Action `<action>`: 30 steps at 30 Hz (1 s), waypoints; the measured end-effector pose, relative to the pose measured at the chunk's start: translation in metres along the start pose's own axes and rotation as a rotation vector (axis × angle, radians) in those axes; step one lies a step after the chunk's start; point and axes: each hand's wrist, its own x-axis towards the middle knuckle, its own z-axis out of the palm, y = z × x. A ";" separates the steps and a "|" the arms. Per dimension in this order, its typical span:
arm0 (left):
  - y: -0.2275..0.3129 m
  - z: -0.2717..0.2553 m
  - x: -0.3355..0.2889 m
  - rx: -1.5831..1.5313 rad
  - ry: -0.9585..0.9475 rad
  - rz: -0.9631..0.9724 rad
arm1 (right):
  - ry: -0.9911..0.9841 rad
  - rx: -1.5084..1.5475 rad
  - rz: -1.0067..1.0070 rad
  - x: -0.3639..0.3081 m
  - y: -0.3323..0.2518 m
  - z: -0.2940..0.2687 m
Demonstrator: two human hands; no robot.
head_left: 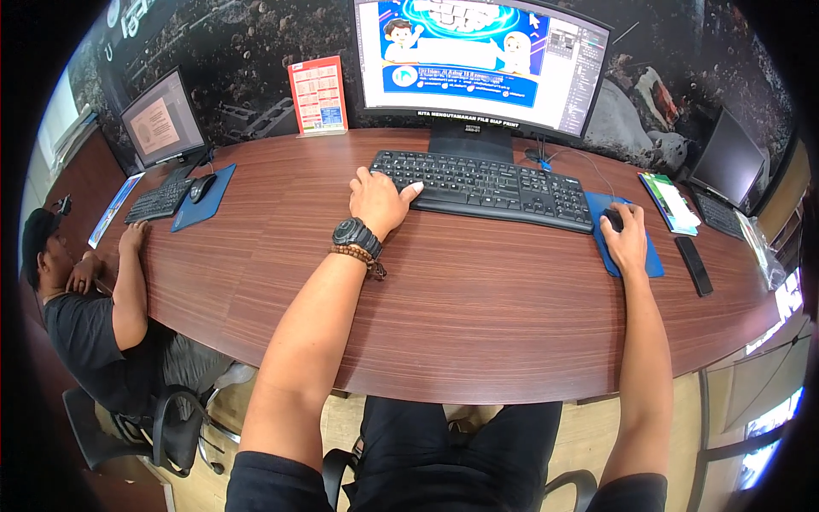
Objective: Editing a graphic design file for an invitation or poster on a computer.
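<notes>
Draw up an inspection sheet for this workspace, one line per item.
Surface: brown wood-grain table.
Things in use: black keyboard, black mouse on a blue pad, lit monitor.
Clutter: dark phone-like slab, booklets, red-and-white calendar.
Hands: left hand at the keyboard's left end; right hand over the mouse.
Cables: thin cable behind the keyboard, curving toward the mouse.
Surroundings: seated person at left; dark patterned wall.

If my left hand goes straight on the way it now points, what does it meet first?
Probably the black keyboard, whose left end the left hand seems to touch; exact contact is unclear.
</notes>
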 end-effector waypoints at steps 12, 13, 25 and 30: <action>0.005 0.005 0.000 0.010 0.016 0.000 | -0.007 -0.121 -0.011 0.000 -0.017 -0.005; 0.005 0.005 -0.001 0.008 0.022 0.001 | -0.008 -0.119 -0.011 0.000 -0.019 -0.006; 0.006 -0.025 0.001 -0.183 0.358 0.292 | 0.024 -0.023 0.052 0.000 -0.016 -0.003; 0.087 -0.187 -0.087 -1.501 0.726 1.141 | 0.007 0.038 0.001 0.000 0.007 0.002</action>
